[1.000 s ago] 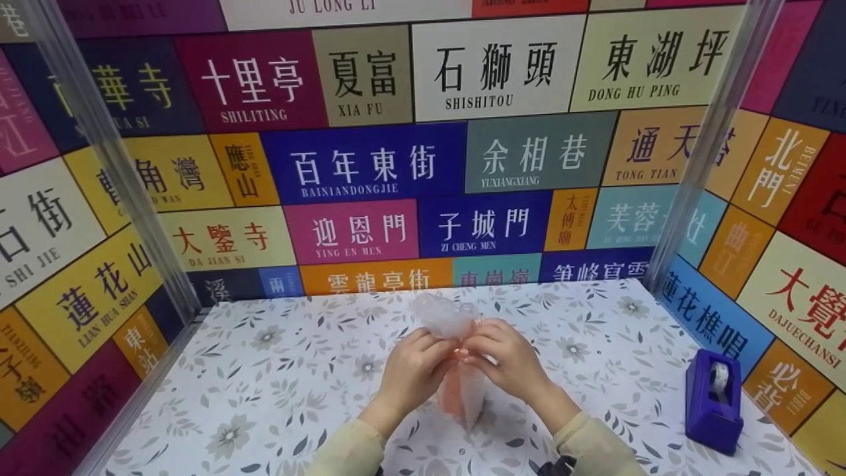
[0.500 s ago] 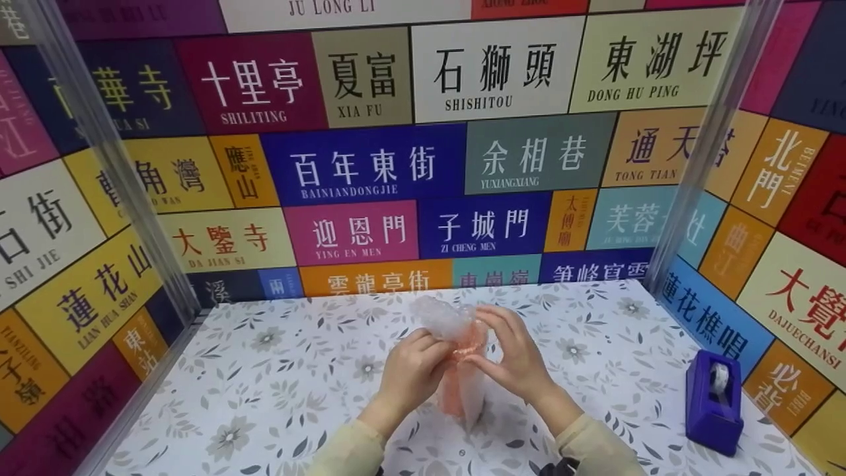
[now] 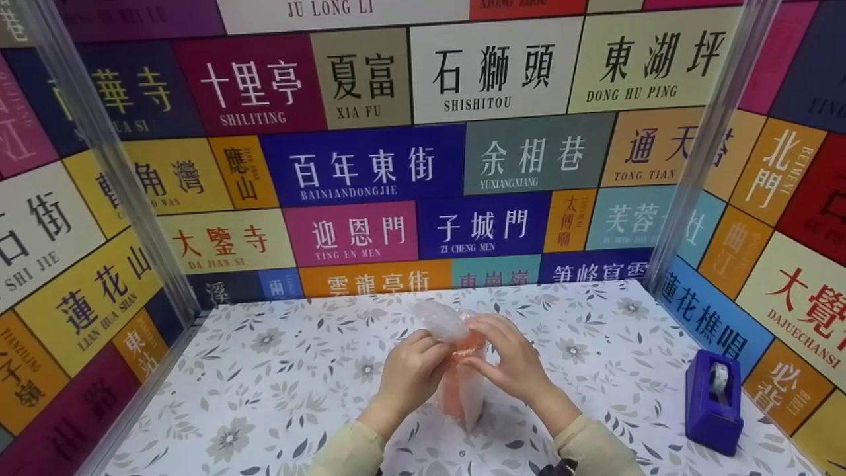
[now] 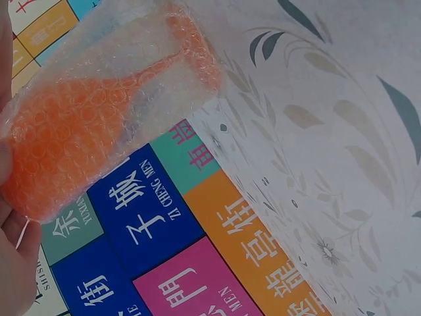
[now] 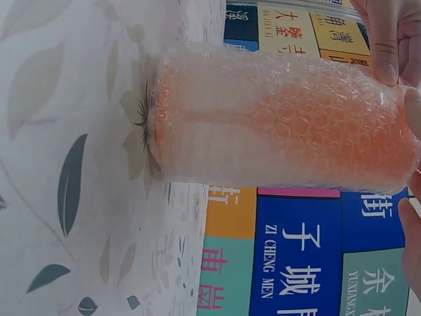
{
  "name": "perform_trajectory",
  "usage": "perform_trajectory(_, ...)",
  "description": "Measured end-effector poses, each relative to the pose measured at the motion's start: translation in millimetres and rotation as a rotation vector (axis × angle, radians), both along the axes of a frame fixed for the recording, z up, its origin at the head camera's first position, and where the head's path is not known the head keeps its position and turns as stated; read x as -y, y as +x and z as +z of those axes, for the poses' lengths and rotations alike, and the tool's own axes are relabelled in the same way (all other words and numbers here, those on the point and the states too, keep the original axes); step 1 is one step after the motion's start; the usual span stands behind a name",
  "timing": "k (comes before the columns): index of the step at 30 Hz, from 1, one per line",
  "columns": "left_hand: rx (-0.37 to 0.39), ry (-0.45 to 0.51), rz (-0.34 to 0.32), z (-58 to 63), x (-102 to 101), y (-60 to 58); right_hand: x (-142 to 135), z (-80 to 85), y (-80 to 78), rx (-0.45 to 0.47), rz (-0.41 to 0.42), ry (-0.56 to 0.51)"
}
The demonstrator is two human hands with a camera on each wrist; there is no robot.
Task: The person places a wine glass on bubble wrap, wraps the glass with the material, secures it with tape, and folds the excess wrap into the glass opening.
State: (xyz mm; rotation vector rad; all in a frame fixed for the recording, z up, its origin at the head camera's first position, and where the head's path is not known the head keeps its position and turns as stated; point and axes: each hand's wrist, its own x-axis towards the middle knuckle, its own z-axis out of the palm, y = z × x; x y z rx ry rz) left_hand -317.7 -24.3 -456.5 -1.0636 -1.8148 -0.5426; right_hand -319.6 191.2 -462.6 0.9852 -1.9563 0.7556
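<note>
An orange stemmed goblet point(image 5: 316, 128) stands upright on the table, its foot down, wrapped in clear bubble wrap point(image 5: 210, 158). Through the wrap, its bowl point(image 4: 72, 118) and thin stem show in the left wrist view. Loose wrap bunches into a whitish flap above the rim in the head view. My left hand point(image 3: 411, 367) pinches the wrap at the rim's left side, fingers bent. On the right side, my right hand point(image 3: 519, 360) holds the wrap at the top, thumb toward me and fingers curved over the far side. The fingers partly hide the rim.
A blue tape dispenser point(image 3: 715, 400) with a roll of clear tape stands on the table's right side. The table point(image 3: 297, 396) has a white leaf-patterned cover. Walls of coloured signs point(image 3: 363, 162) rise behind and at both sides, with clear corner posts point(image 3: 691, 152).
My right hand's fingers lifted and spread from the wrap at the top, then came down over it again. My left hand stays in place, and the goblet has not moved.
</note>
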Motion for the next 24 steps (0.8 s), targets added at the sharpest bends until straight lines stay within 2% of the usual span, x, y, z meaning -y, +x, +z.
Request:
perform_trajectory(9, 0.006, 0.008, -0.007, -1.0, 0.2, 0.1, 0.1, -1.2, 1.1, -0.004, -0.047, 0.020)
perform_trajectory(24, 0.045, 0.010, -0.001, -1.0, -0.4, 2.6, -1.2, 4.4, -2.1, -0.051, -0.064, 0.101)
